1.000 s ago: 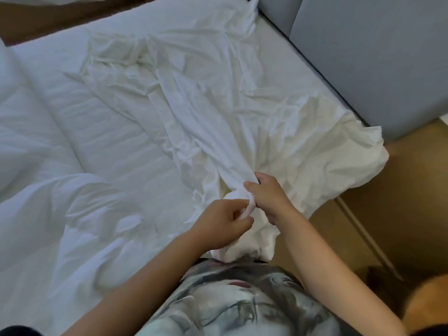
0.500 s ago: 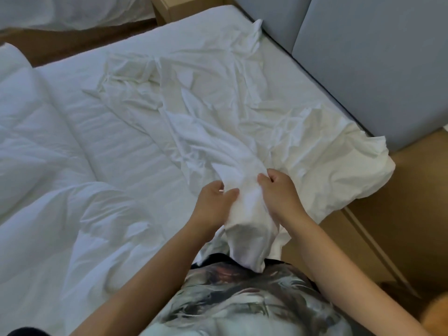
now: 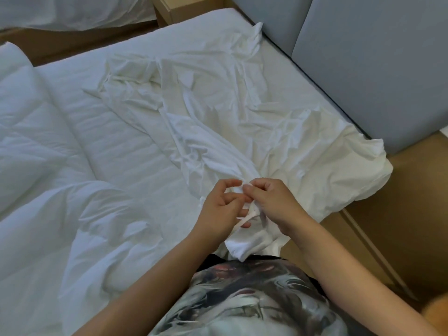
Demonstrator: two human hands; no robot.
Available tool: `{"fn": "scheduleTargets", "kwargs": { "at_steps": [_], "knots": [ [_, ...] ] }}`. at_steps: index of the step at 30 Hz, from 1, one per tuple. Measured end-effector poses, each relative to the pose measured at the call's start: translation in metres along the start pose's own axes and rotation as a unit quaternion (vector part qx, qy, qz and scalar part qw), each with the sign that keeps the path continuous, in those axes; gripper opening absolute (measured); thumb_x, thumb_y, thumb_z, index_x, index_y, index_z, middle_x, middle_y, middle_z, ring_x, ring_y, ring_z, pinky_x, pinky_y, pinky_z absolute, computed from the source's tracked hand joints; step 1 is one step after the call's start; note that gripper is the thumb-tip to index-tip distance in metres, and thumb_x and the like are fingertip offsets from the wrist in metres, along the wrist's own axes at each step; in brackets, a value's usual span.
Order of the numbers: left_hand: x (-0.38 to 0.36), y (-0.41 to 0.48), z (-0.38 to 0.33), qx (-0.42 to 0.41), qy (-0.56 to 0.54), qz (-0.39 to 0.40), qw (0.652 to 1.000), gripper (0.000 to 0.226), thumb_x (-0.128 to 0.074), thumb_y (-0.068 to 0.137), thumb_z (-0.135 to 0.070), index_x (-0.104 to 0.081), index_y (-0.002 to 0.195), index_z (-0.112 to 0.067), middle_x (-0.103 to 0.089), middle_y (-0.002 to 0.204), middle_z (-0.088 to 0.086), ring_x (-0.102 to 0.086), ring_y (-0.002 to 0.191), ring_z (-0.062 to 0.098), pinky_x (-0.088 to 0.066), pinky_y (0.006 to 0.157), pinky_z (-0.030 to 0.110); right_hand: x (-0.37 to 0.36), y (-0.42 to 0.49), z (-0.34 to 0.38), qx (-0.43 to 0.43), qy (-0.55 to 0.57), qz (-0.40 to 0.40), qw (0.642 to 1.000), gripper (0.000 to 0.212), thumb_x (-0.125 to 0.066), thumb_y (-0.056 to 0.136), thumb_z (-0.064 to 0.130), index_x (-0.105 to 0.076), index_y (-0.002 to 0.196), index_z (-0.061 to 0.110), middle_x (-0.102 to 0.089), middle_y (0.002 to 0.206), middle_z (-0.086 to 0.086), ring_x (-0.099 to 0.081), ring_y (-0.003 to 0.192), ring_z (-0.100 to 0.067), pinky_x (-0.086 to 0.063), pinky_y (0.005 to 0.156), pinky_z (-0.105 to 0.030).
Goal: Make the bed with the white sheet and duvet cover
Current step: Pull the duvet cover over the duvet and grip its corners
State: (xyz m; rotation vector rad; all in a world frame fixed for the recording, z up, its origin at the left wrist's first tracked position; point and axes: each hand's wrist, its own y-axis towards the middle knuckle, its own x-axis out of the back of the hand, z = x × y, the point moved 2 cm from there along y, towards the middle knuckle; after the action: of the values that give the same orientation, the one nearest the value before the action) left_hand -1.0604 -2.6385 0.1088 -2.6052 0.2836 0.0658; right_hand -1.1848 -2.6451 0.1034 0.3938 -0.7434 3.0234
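Beside the headboard (image 3: 375,69): we are seeing the white sheet (image 3: 230,112) lying crumpled on the mattress (image 3: 116,132).
Left hand (image 3: 220,209): we are pinching its bunched corner (image 3: 244,248), well apart from the headboard.
Right hand (image 3: 271,204): we are gripping that same corner, fingers curled.

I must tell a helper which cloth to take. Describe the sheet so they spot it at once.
Start at the grey headboard on the right. Beside it, on the mattress, lies the sheet, its near end pinched by the left hand and right hand. Unlike the puffy duvet to its left, it is thin and creased.
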Motion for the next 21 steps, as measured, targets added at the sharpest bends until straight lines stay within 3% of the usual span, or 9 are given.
{"fn": "scheduleTargets", "kwargs": {
  "at_steps": [2,4,7,9,11,14,16,19,21],
  "knots": [
    [0.000,0.002,0.007,0.048,-0.012,-0.037,0.998,0.019,-0.058,0.090,-0.007,-0.051,0.107,-0.015,-0.065,0.074,0.000,-0.061,0.056,0.007,-0.049,0.051,0.021,-0.003,-0.002,0.001,0.018,-0.029,-0.034,0.999,0.038,-0.053,0.095,0.019,-0.053,0.071,-0.010,-0.043,0.061,-0.010,-0.040,0.056,-0.016,-0.035,0.059,-0.029],
    [0.000,0.006,0.011,0.084,0.029,-0.025,0.996,0.012,-0.058,0.093,-0.021,-0.054,0.100,-0.012,-0.061,0.079,0.003,-0.056,0.063,0.011,-0.045,0.049,0.019,-0.007,-0.004,0.003,0.042,-0.029,-0.058,0.997,0.039,-0.052,0.096,0.021,-0.053,0.077,-0.014,-0.047,0.069,-0.021,-0.046,0.064,-0.027,-0.040,0.065,-0.035],
    [0.004,0.010,0.015,0.107,0.022,0.040,0.993,0.033,-0.044,0.099,-0.035,-0.057,0.077,-0.015,-0.050,0.057,-0.007,-0.044,0.051,0.006,-0.033,0.048,0.019,-0.010,-0.004,0.003,0.063,-0.027,-0.084,0.994,0.040,-0.051,0.097,0.021,-0.056,0.088,-0.018,-0.056,0.095,-0.032,-0.055,0.088,-0.037,-0.046,0.082,-0.042],
    [0.006,0.010,0.014,0.107,0.014,0.067,0.992,0.039,-0.042,0.098,-0.042,-0.056,0.071,-0.018,-0.043,0.053,-0.008,-0.037,0.048,0.006,-0.027,0.049,0.019,-0.010,-0.004,0.002,0.061,0.000,-0.090,0.994,0.039,-0.051,0.097,0.021,-0.057,0.088,-0.016,-0.057,0.088,-0.034,-0.055,0.077,-0.038,-0.048,0.076,-0.044],
    [0.006,0.008,0.013,0.069,0.060,0.075,0.993,0.039,-0.049,0.097,-0.032,-0.053,0.061,-0.019,-0.042,0.051,-0.010,-0.035,0.050,0.007,-0.029,0.048,0.017,-0.008,-0.004,-0.001,0.046,0.026,-0.096,0.994,0.039,-0.052,0.096,0.020,-0.054,0.080,-0.015,-0.050,0.067,-0.022,-0.046,0.062,-0.024,-0.042,0.062,-0.036],
    [0.016,0.016,0.011,0.031,0.088,-0.041,0.995,0.035,-0.052,0.096,-0.019,-0.053,0.061,-0.014,-0.050,0.054,-0.007,-0.045,0.057,0.010,-0.038,0.055,0.017,0.001,-0.001,-0.001,0.022,0.067,-0.136,0.988,0.032,-0.051,0.096,0.018,-0.052,0.068,0.002,-0.044,0.060,-0.004,-0.043,0.058,-0.012,-0.038,0.059,-0.028],
    [0.031,0.026,0.008,0.064,-0.008,-0.145,0.987,0.026,-0.047,0.098,-0.018,-0.055,0.074,-0.010,-0.057,0.069,0.000,-0.052,0.067,0.014,-0.042,0.065,0.025,0.013,0.009,-0.004,-0.041,0.212,-0.189,0.958,0.025,-0.048,0.098,0.017,-0.059,0.079,0.004,-0.058,0.073,-0.008,-0.056,0.071,-0.018,-0.047,0.068,-0.033],
    [0.054,0.039,0.004,0.135,-0.213,-0.178,0.951,0.022,-0.038,0.097,-0.008,-0.056,0.085,-0.011,-0.062,0.086,0.003,-0.059,0.078,0.015,-0.043,0.087,0.036,0.025,0.016,-0.004,-0.164,0.478,-0.161,0.848,0.021,-0.046,0.100,0.017,-0.060,0.104,0.002,-0.067,0.091,-0.013,-0.065,0.080,-0.025,-0.055,0.069,-0.038],
    [0.064,0.044,0.000,0.135,-0.285,-0.163,0.935,0.028,-0.032,0.097,-0.002,-0.059,0.104,-0.004,-0.063,0.095,0.007,-0.059,0.080,0.020,-0.042,0.091,0.040,0.030,0.014,-0.003,-0.179,0.453,-0.103,0.867,0.025,-0.055,0.096,0.024,-0.062,0.105,0.002,-0.071,0.092,-0.014,-0.068,0.082,-0.026,-0.057,0.069,-0.038]
  ]
}}
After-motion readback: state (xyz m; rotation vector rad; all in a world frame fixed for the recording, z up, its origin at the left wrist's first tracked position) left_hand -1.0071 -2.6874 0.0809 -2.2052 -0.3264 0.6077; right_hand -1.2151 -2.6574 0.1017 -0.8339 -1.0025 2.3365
